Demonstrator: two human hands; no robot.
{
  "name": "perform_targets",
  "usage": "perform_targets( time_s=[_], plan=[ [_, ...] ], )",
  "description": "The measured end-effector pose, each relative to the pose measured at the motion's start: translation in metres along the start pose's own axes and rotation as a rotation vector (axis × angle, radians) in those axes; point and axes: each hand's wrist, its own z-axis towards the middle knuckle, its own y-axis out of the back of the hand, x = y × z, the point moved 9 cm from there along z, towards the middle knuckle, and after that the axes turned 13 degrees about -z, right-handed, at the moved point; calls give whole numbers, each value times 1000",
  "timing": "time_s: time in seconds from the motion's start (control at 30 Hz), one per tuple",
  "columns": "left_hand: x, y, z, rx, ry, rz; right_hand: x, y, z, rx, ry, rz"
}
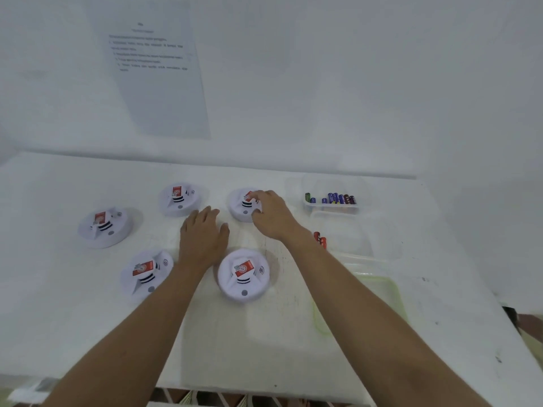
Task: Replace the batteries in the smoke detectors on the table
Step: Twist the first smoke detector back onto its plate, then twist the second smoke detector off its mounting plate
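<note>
Clear tub [332, 202] right of the far detector [243, 204] holds a row of mostly blue batteries; a nearer tub [352, 230] has a couple of red batteries [319, 239]. White table [58, 318], white wall, one paper sheet [155, 69] taped up. Five smoke detectors total. Right hand [271, 214] curls loosely over the far detector, fingertips touching it; left hand [204, 233] hovers just beside, fingers relaxed, empty.

Five smoke detectors [242, 276], two clear containers [332, 204], one green-rimmed lid [393, 292], one paper sheet [158, 83], two hands [202, 233]
</note>
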Motion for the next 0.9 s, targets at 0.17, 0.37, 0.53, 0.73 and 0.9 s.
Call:
perform_targets(
  time_s=[0.17, 0.37, 0.53, 0.73, 0.9],
  plan=[
    [8, -14, 3, 17, 6, 89, 2, -3, 31, 19, 64, -120],
    [12, -16, 7, -17, -13, 88, 3, -22, 51, 233, 130, -342],
    [13, -16, 9, -31, -19, 90, 5, -24, 68, 240, 162, -468],
    [15, -13, 8, -62, -4, 54, -3, -16, 69, 217, 128, -349],
    [19, -11, 8, -36, 36, -8, 3, 10, 47, 76, 141, -228]
  ],
)
